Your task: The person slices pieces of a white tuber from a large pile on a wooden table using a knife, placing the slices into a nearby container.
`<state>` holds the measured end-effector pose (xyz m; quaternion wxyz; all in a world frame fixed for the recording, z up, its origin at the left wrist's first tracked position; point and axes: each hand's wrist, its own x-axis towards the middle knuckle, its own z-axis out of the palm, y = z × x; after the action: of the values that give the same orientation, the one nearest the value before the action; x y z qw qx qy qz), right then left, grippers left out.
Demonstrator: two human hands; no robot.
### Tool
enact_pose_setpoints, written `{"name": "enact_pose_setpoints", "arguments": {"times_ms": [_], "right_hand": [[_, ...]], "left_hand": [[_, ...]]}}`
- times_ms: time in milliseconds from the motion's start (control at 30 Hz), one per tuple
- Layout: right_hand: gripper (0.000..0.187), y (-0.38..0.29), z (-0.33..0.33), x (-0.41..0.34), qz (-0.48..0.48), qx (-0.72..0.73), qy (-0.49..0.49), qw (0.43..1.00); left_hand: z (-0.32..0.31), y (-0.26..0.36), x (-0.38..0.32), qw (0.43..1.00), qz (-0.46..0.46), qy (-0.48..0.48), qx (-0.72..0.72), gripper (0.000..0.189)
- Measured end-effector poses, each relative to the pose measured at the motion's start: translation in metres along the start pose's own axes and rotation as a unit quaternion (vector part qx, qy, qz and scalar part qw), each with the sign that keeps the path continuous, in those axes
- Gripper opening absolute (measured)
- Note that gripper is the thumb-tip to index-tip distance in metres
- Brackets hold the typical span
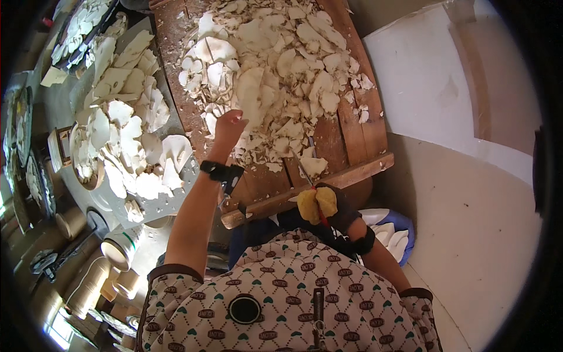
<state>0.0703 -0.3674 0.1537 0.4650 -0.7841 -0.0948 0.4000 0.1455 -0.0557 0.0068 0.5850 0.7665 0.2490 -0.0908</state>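
My left hand (229, 127) is over the near left part of a large heap of pale, flat, irregular pieces (264, 88), perhaps dried mushroom. Its fingers are curled, and whether a piece is between them cannot be made out. A dark glove covers my right hand (345, 211), close to my body at the table's front edge. It grips scissors (303, 166) with red handles and yellow sponge padding (317, 204). The blades point away from me, towards the heap. Just beyond the front rail, a single pale piece (313, 167) lies near the blades.
The wooden plank table (365, 136) has a raised front rail (365, 169). To the left, more pale pieces (127, 145) are piled on a grey surface (116, 209). A blue-rimmed sack (407, 237) holding white pieces stands at right, beside a pale wall (462, 211). Cardboard drums (90, 281) stand lower left.
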Motion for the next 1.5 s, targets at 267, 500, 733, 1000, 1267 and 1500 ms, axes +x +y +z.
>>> {"name": "enact_pose_setpoints", "arguments": {"times_ms": [267, 500, 733, 1000, 1267, 1500], "right_hand": [[0.030, 0.012, 0.034, 0.016, -0.077, 0.109, 0.082, 0.988], [0.030, -0.051, 0.062, 0.041, -0.118, 0.058, -0.101, 0.986], [0.031, -0.102, 0.080, 0.029, -0.055, 0.370, -0.141, 0.916], [0.031, -0.068, 0.099, 0.046, -0.220, 0.100, -0.031, 0.970], [0.036, -0.101, 0.073, 0.013, -0.091, 0.140, -0.111, 0.980], [0.034, -0.096, 0.063, 0.017, -0.344, -0.159, 0.001, 0.925]], "left_hand": [[-0.053, 0.103, -0.089, 0.965, 0.107, 0.008, -0.240, 0.019], [-0.086, 0.141, -0.141, 0.920, 0.041, -0.009, -0.391, 0.041], [-0.088, 0.144, -0.168, 0.932, 0.117, 0.109, -0.326, 0.066], [-0.088, 0.154, -0.177, 0.936, 0.134, 0.091, -0.313, 0.068], [-0.121, 0.157, -0.155, 0.963, 0.076, 0.091, -0.240, 0.054], [-0.141, 0.155, -0.143, 0.978, 0.052, -0.065, -0.189, 0.032]]}}
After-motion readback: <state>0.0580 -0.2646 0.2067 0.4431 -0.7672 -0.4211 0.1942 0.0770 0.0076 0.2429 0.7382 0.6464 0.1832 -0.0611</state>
